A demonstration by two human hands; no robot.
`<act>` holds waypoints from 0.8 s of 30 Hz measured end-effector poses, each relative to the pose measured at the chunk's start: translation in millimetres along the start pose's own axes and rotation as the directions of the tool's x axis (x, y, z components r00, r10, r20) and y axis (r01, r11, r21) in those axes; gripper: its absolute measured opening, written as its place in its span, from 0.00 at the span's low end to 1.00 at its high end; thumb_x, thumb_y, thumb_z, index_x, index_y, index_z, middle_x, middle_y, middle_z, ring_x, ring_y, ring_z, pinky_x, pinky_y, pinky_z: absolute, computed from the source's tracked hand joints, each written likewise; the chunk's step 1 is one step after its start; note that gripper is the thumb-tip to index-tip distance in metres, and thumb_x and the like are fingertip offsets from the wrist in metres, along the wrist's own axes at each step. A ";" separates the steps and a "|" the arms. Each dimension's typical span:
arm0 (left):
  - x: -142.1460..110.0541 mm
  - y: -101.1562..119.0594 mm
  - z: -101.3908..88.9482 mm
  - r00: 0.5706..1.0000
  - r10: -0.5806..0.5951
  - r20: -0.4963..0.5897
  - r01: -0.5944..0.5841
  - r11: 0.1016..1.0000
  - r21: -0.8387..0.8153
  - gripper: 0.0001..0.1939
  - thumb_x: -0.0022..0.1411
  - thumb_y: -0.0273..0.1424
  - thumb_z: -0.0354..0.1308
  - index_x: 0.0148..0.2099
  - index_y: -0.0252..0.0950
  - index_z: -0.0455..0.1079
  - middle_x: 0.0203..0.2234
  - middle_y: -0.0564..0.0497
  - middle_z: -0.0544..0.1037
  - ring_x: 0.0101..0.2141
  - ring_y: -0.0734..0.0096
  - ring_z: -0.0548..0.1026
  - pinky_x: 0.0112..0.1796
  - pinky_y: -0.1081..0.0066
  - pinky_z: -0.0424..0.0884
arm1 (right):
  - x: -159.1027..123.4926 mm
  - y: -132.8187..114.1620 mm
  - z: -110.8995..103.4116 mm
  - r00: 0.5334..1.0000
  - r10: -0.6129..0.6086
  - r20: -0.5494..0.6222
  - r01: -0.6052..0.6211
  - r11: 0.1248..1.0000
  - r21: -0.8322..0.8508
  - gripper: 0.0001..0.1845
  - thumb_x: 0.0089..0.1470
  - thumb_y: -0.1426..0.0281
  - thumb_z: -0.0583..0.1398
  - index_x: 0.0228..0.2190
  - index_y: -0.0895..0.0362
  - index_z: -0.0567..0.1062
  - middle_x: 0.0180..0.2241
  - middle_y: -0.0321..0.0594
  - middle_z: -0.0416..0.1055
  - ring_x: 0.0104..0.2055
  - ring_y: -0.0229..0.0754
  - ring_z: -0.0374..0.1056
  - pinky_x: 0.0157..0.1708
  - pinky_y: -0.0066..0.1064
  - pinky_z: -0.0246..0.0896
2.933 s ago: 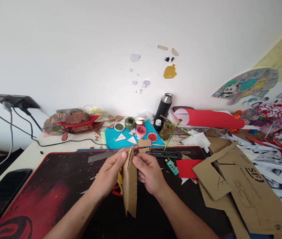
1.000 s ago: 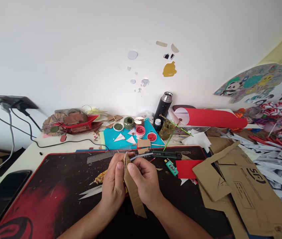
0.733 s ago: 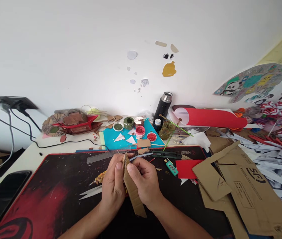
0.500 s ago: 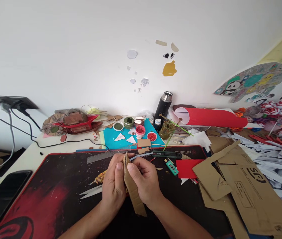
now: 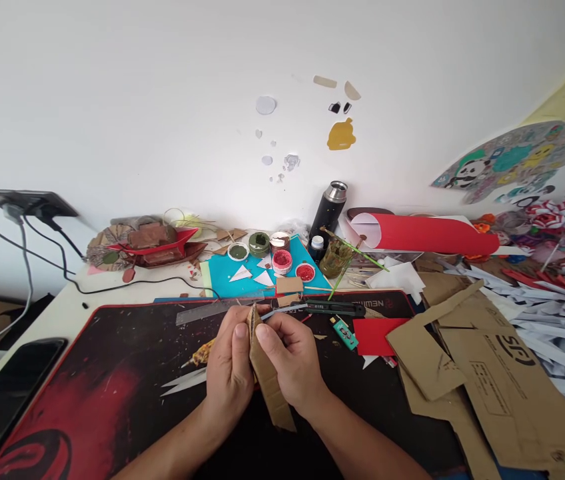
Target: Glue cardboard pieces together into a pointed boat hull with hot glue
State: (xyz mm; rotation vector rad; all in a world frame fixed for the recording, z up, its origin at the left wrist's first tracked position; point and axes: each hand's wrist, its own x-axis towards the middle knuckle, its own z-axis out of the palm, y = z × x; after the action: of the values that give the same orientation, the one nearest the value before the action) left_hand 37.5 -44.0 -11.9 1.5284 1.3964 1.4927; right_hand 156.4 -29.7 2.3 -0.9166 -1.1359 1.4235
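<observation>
Between my two hands is a folded strip of brown cardboard point(image 5: 268, 390), its upper end pinched and its lower end pointing down toward me. My left hand point(image 5: 231, 360) is closed around the left side, thumb along the edge. My right hand point(image 5: 290, 360) grips the right side between thumb and curled fingers. Just beyond the fingertips lies a utility knife point(image 5: 330, 308) with its blade out, on the mat. Left of my left hand are the blades of scissors point(image 5: 185, 383), their handles hidden behind the hand. A clear ruler point(image 5: 197, 312) lies farther back.
A dark desk mat point(image 5: 147, 347) covers the table. Paint pots point(image 5: 281, 261) stand on blue paper at the back, beside a brush jar point(image 5: 332, 260) and a black flask point(image 5: 328, 213). Cardboard sheets point(image 5: 502, 373) are piled right; a phone point(image 5: 12, 400) lies left. A green lighter point(image 5: 345, 333) is near red paper.
The view has shifted very slightly. Both hands keep the same hold on the cardboard strip, with no clear movement otherwise.
</observation>
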 end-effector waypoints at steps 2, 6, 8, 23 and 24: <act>-0.1 -0.4 0.0 1.000 0.013 -0.008 -0.013 1.000 0.005 0.25 0.84 0.46 0.44 0.51 0.38 0.80 0.49 0.43 0.84 0.49 0.61 0.82 0.52 0.64 0.77 | 0.1 -0.3 0.2 1.000 -0.012 0.000 0.012 1.000 -0.005 0.29 0.63 0.48 0.67 0.22 0.54 0.68 0.21 0.30 0.57 0.25 0.36 0.50 0.25 0.30 0.48; 0.0 -1.9 0.5 0.999 0.043 -0.011 -0.042 0.999 0.013 0.24 0.84 0.44 0.44 0.52 0.38 0.80 0.49 0.43 0.84 0.49 0.62 0.82 0.51 0.66 0.78 | 0.1 0.2 -0.3 1.000 -0.015 0.007 0.015 1.000 -0.005 0.28 0.63 0.49 0.67 0.22 0.54 0.68 0.21 0.29 0.57 0.25 0.35 0.49 0.25 0.30 0.47; 0.4 -2.4 0.9 0.999 0.048 -0.011 -0.048 0.999 0.012 0.24 0.84 0.43 0.45 0.52 0.38 0.80 0.50 0.43 0.84 0.49 0.62 0.82 0.51 0.66 0.77 | 0.4 0.9 -0.8 1.000 -0.016 0.006 0.016 1.000 -0.006 0.28 0.63 0.49 0.67 0.22 0.54 0.68 0.21 0.29 0.57 0.25 0.35 0.49 0.25 0.30 0.48; 10.1 -0.4 -5.2 0.991 -0.021 0.135 0.029 0.998 -0.060 0.24 0.83 0.46 0.48 0.57 0.41 0.82 0.53 0.44 0.84 0.54 0.58 0.81 0.57 0.62 0.75 | 2.9 4.5 -4.3 1.000 -0.007 0.000 0.007 0.999 0.039 0.29 0.62 0.47 0.67 0.23 0.55 0.69 0.22 0.30 0.59 0.25 0.36 0.51 0.26 0.29 0.50; 11.8 -0.3 -5.9 0.988 -0.026 0.154 0.038 0.997 -0.070 0.24 0.82 0.47 0.48 0.57 0.41 0.82 0.54 0.44 0.84 0.54 0.58 0.81 0.58 0.61 0.75 | 3.7 4.5 -4.8 1.000 -0.008 -0.002 0.008 0.999 0.038 0.29 0.62 0.46 0.67 0.23 0.55 0.68 0.22 0.29 0.58 0.25 0.35 0.50 0.26 0.29 0.49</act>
State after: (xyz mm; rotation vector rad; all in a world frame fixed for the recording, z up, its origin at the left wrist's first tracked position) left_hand 29.8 -34.5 -7.0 1.5338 1.2589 1.3618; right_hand 159.2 -25.2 -3.2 -0.8857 -1.1065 1.4328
